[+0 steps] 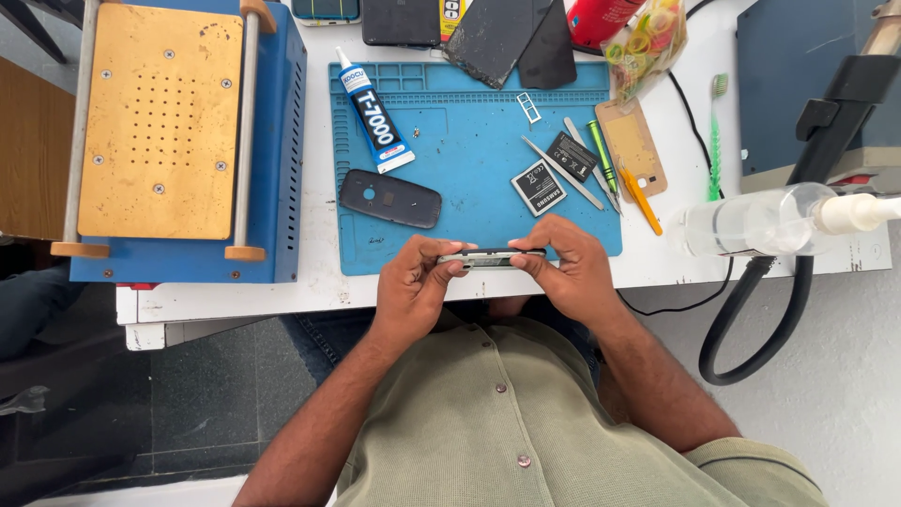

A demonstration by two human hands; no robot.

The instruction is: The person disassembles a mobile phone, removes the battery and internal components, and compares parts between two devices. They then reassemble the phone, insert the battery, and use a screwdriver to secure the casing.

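From the head camera, looking straight down, the person holds a slim phone body [490,257] edge-up between both hands, just above the near edge of the blue work mat [469,169] on the white desk [319,169]. Its long axis runs left to right across the person's front, roughly parallel to the desk edge. The left hand [413,286] is clamped on the left end, thumb and fingers pinching the thin edge; the right hand [563,272] grips the right end the same way, fingertips pressed along the top rim. Both hands sit equally near, each touching it, and the middle stretch of the phone body shows bare between them.

Beyond the hands on the mat lie a dark back cover [389,198] to the left, a glue tube [375,111] above that, and two small batteries [538,187] straight ahead beside thin metal tools. A blue heating machine [178,141] stands well apart on the left, and a clear bottle [765,222] lies on its side at the right.
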